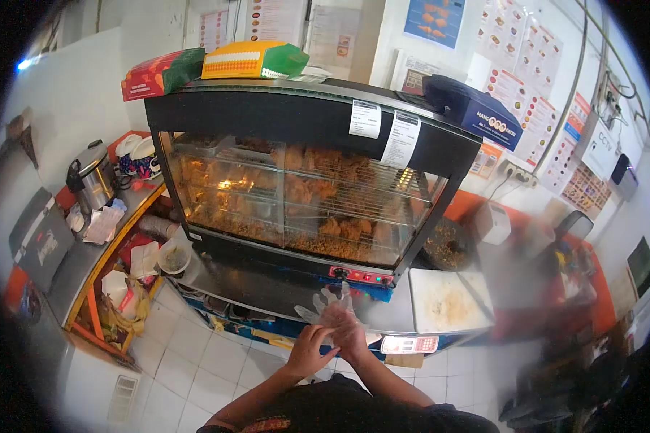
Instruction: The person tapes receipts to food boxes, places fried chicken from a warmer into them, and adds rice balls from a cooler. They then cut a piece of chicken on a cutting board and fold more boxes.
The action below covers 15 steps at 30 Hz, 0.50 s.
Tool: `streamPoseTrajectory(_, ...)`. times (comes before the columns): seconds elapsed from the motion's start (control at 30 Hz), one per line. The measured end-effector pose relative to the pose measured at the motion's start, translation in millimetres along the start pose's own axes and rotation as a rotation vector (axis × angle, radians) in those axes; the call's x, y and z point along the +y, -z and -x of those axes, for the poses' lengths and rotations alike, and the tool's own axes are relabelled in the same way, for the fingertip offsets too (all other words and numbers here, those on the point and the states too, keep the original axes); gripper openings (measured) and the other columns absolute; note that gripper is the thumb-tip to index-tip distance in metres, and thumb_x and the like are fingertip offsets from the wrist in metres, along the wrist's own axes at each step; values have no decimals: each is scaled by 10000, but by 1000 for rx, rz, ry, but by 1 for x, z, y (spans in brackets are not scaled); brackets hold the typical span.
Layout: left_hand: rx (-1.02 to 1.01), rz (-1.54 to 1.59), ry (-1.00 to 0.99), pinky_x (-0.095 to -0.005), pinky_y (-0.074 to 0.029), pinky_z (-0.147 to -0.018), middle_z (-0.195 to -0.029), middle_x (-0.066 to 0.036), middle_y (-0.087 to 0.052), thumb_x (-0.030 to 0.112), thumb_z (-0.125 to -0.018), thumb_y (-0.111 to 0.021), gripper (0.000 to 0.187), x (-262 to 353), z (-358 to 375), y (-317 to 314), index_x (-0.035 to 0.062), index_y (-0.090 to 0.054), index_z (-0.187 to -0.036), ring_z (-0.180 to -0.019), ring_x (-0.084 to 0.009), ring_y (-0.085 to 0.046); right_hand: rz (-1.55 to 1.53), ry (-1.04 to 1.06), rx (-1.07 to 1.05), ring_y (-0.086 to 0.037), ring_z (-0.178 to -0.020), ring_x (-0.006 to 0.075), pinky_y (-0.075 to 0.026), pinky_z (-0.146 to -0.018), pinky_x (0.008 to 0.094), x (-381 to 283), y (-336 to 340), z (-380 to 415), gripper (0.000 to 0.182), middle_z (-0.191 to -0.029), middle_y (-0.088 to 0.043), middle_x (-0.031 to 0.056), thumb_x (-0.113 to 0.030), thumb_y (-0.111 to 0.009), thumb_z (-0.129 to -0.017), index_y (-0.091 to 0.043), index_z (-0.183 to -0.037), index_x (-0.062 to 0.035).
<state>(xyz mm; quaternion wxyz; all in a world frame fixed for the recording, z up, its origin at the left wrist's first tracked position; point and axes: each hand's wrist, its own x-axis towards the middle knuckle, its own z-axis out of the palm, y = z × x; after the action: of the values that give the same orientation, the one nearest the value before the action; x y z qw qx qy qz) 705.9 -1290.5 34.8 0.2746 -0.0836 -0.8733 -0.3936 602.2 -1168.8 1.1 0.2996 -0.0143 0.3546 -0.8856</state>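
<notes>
glove (331, 298), transparent, lying loosely over the right hand (347, 333), whose fingers stand spread and empty; the left hand (311, 352), fingers curled nearly closed, pinches the glove near the wrist. both hands lie before the black display cabinet (267, 121).

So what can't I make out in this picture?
In the head view:
Left hand: its palm, turned away from the camera.
Right hand: fine detail, veiled by the clear glove.
Receipts: print too small.
Food: rearmost pieces, hidden by nearer ones.
Things at far right: blurred by haze.
</notes>
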Motion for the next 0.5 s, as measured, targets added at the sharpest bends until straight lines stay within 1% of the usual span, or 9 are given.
streamPoseTrajectory(0.03, -32, 34, 31, -443, -471, -948, -1137, -130, -597, 163, -877, -724, 319, -1, 1, -5, 42, -613, -1151, -1079, -349, -576, -53, -26, 19, -507, -1325, 318, -378, -1132, 448, -5, -10, 6, 485, -1398, -564, 135, -369, -383, -1061, -519, -1386, -36)
streamPoseTrajectory(0.17, -46, 30, 54, -430, -518, -857, -1007, -152, -639, 118, -888, -694, 213, -16, 5, -19, 24, -631, -1068, -970, -355, -631, -144, 22, -74, -513, -1315, 328, -384, -1124, 450, 0, 1, 6, 454, -1388, -571, 139, -330, -423, -1053, -517, -1391, -42)
streamPoseTrajectory(0.27, 65, -7, 87, -436, -531, -828, -988, -152, -655, 77, -887, -668, 153, -13, -4, -17, 33, -650, -1032, -927, -361, -640, 195, 143, -13, -514, -1317, 323, -381, -1128, 439, 21, 38, -1, 399, -1378, -581, 143, -239, -482, -1023, -549, -1368, -51)
streamPoseTrajectory(0.33, 66, -43, 57, -426, -529, -837, -1003, -146, -656, 72, -882, -668, 162, -12, -12, -14, 43, -657, -1041, -939, -350, -640, 1425, 478, -32, -538, -1287, 307, -392, -1113, 411, 33, 70, -10, 378, -1347, -597, 152, -125, -538, -966, -589, -1334, -52)
streamPoseTrajectory(0.37, 71, -79, 29, -417, -526, -845, -1018, -141, -657, 67, -878, -667, 172, -11, -15, -14, 53, -664, -1049, -951, -338, -641, 1423, 477, -31, -538, -1287, 307, -392, -1113, 411, 40, 74, -11, 378, -1347, -597, 152, -125, -538, -966, -589, -1334, -52)
streamPoseTrajectory(0.4, 69, -79, 31, -417, -526, -845, -1018, -141, -657, 67, -878, -667, 172, -9, -17, -15, 53, -664, -1049, -951, -338, -641, 1481, 639, -25, -551, -1258, 310, -401, -1099, 405, 44, 67, -6, 370, -1315, -609, 152, -99, -563, -938, -609, -1302, -51)
streamPoseTrajectory(0.43, 0, -97, -136, -429, -510, -849, -1010, -124, -656, 69, -879, -661, 151, -6, -18, -17, 43, -675, -1027, -963, -333, -631, 1534, 804, -20, -563, -1229, 314, -411, -1084, 399, 45, 59, -2, 363, -1284, -620, 152, -73, -588, -909, -628, -1270, -50)
streamPoseTrajectory(0.47, -69, -115, -302, -442, -494, -852, -1001, -107, -656, 70, -880, -655, 134, -4, -19, -18, 34, -686, -1005, -974, -327, -620, 1534, 801, -21, -563, -1229, 314, -411, -1084, 399, 40, 52, 0, 363, -1284, -620, 152, -73, -588, -909, -628, -1270, -50)
streamPoseTrajectory(0.5, -67, -115, -299, -442, -494, -852, -1001, -107, -656, 70, -880, -655, 134, -2, -18, -16, 34, -686, -1005, -974, -327, -620, 1455, 758, 58, -568, -1207, 320, -419, -1072, 404, 32, 45, 0, 352, -1275, -620, 152, -92, -616, -900, -632, -1249, -52)
